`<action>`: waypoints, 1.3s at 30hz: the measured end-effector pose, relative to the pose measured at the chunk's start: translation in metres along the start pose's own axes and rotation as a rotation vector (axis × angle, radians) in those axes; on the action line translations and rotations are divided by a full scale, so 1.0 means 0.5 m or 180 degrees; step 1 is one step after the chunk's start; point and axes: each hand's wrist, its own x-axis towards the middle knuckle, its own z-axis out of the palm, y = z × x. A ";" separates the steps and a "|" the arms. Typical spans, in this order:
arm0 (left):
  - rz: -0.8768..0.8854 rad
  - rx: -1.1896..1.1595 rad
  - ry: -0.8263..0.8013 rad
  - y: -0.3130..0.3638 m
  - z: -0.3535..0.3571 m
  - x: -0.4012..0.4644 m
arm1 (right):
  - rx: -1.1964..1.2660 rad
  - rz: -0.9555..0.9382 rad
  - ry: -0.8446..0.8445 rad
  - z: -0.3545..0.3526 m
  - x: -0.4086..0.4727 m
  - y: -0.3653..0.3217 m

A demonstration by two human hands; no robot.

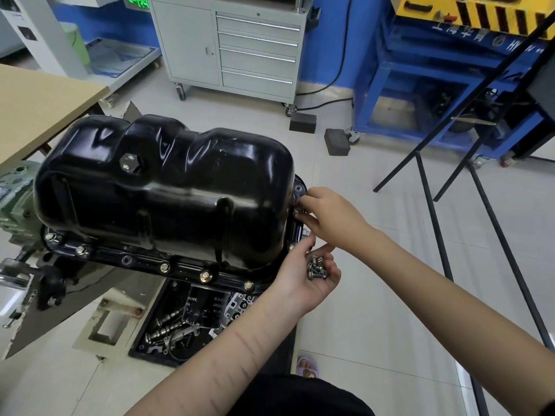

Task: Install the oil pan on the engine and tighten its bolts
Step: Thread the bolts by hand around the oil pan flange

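Oil pan [168, 187] seated on engine [18, 202]; left hand [309, 277] cups spare bolts [316, 267] as ready supply; right hand [327, 217] fingertips pinch bolt at flange [298, 205], starting thread.

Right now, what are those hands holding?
The left hand cups loose bolts in its palm. The right hand fingers the oil pan's flange; any bolt there is hidden.

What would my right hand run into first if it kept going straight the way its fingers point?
Most likely the oil pan: the right hand points left at the flange on the pan's right end, fingertips already there. Whether they hold a bolt is hidden.
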 end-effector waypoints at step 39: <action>0.0359 0.0163 -0.0190 0.009 0.004 -0.026 | 0.0396 0.0339 0.0054 -0.038 -0.010 -0.002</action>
